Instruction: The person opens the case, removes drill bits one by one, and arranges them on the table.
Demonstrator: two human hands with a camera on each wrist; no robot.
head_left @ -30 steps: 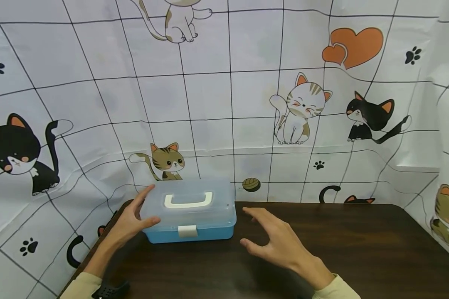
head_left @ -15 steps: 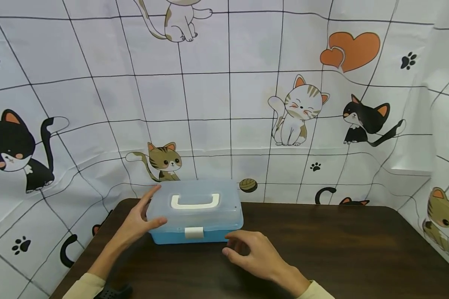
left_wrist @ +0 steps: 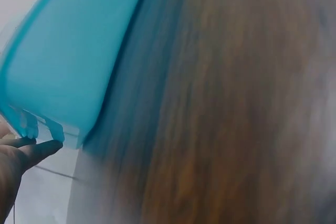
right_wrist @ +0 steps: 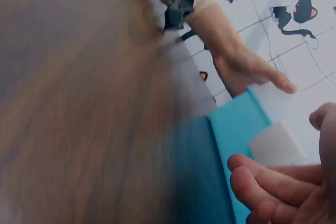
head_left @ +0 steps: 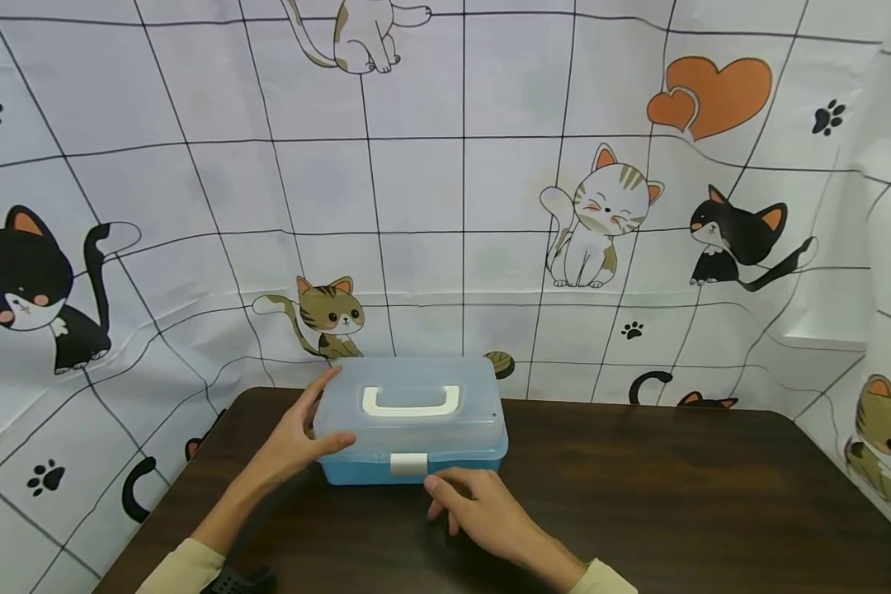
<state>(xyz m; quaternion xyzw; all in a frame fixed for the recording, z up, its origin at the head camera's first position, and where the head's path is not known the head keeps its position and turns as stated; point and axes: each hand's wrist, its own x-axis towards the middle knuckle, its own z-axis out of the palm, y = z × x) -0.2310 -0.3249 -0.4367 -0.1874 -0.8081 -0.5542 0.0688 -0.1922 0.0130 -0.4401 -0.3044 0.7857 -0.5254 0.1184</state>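
A plastic storage box point(head_left: 341, 473) with a light blue base, a translucent lid point(head_left: 423, 371), a white carry handle point(head_left: 411, 411) and a white front latch point(head_left: 408, 464) sits on the table, lid down. My left hand point(head_left: 291, 445) rests against its left end, thumb toward the front of the lid and fingers along the side. In the left wrist view, fingertips touch the end of the blue box point(left_wrist: 68, 51). Just right of and below the latch is my right hand point(head_left: 483, 507), fingers loosely bent. The right wrist view shows those fingers point(right_wrist: 278, 184) close beside the latch point(right_wrist: 275, 142); contact is unclear.
The dark wooden table point(head_left: 661, 487) extends to the right of the box. A white cloth printed with cats point(head_left: 601, 214) hangs behind the table and at its sides. A black strap-like object point(head_left: 241, 580) shows near the left wrist.
The box has slid to the right along the table, the left hand moving with it. My right hand has come left from beside the box to its front near the latch, fingers bending more.
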